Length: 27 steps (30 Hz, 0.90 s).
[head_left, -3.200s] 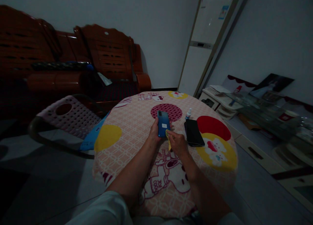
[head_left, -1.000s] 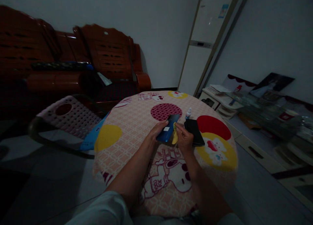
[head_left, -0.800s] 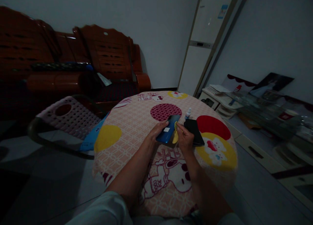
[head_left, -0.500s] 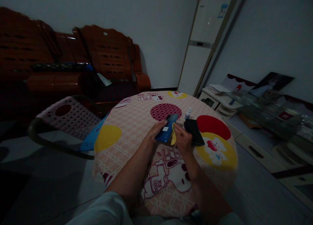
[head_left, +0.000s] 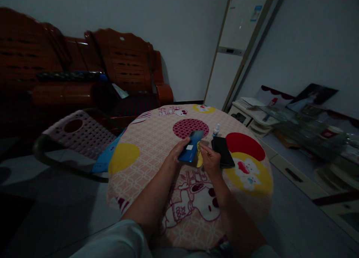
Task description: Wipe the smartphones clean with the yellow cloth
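**Wiping a blue phone over a round bench**

Gripping a blue phone in the left hand, tilted on edge above the bench. Pinching a small yellow cloth in the right hand, pressing it against the phone's edge. Lying just beside: 1 black phone and 1 small bottle. Likely risks: phone slipping from the tilted grip under the rubbing pressure, or knocking over the bottle nearby.

left hand: forearm outstretched, fingers curled in grip | right hand: fingers pinched together
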### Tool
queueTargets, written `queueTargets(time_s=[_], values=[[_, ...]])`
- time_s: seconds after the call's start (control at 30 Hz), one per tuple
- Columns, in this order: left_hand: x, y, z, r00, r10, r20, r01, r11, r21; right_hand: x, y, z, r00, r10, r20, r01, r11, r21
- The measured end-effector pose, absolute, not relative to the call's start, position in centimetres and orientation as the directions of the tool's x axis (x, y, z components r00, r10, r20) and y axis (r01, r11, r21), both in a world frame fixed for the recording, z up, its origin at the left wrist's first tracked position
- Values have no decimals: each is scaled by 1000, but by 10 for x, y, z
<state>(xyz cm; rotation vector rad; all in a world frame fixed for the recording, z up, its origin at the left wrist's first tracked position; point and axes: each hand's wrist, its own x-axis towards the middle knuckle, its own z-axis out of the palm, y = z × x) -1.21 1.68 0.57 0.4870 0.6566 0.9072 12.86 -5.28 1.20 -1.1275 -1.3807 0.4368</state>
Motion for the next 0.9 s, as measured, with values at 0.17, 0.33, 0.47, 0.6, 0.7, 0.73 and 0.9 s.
queueTargets(time_s=[0.17, 0.33, 0.47, 0.6, 0.7, 0.73, 0.9], values=[[-13, 23, 10, 444, 829, -341, -678, 559, 476, 129, -53, 12, 243, 833, 497, 353, 401, -845], [-15, 19, 22, 453, 876, -164, -783, 479, 397, 132, -51, 13, 325, 805, 497, 357, 382, -852], [-13, 19, 20, 525, 826, -203, -720, 559, 412, 131, -52, 15, 317, 792, 523, 373, 403, -836], [-9, 21, 16, 551, 794, -256, -657, 602, 453, 131, -54, 15, 283, 793, 540, 374, 427, -823], [-8, 19, 18, 573, 786, -231, -649, 607, 458, 130, -54, 12, 265, 797, 542, 375, 433, -820], [-7, 17, 18, 584, 780, -223, -644, 613, 458, 130, -53, 12, 261, 802, 538, 366, 433, -824], [-2, 7, 15, 512, 828, -229, -608, 538, 584, 127, -54, 10, 211, 815, 539, 314, 466, -827]])
